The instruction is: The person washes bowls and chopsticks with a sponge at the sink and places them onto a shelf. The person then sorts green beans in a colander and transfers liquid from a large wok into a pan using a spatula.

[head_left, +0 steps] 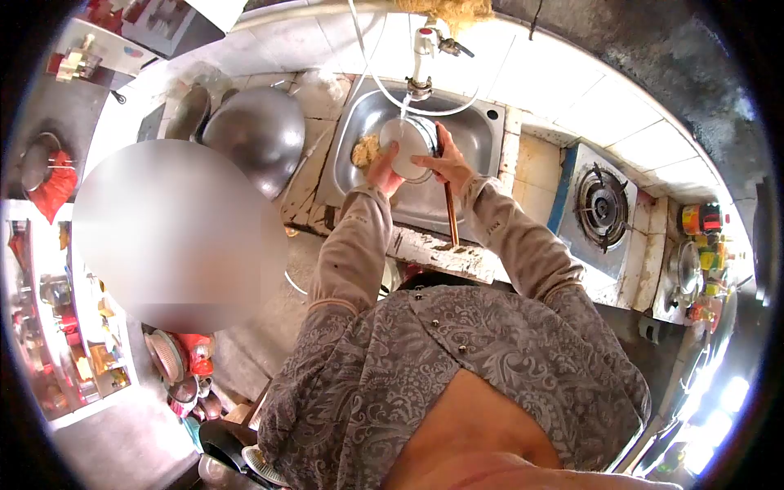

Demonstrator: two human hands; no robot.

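Observation:
My left hand [382,171] and my right hand [452,163] grip a pale round bowl [405,152] from either side, over the metal sink [347,175]. The left fingers close on its near left edge, and the right fingers wrap round its right side. Water runs from the tap [421,69] onto the bowl's far edge. In the sink's left part lies a tan, rough-looking scrubber [366,153]. A thin brown wooden stick [452,216] leans across the sink's front rim, just below my right hand.
Left of the sink stands a large wok [255,135] on the tiled counter. To the right is a gas burner [603,207], with jars [702,219] beyond it. A white hose [361,49] loops round the tap. A blurred patch hides much of the left side.

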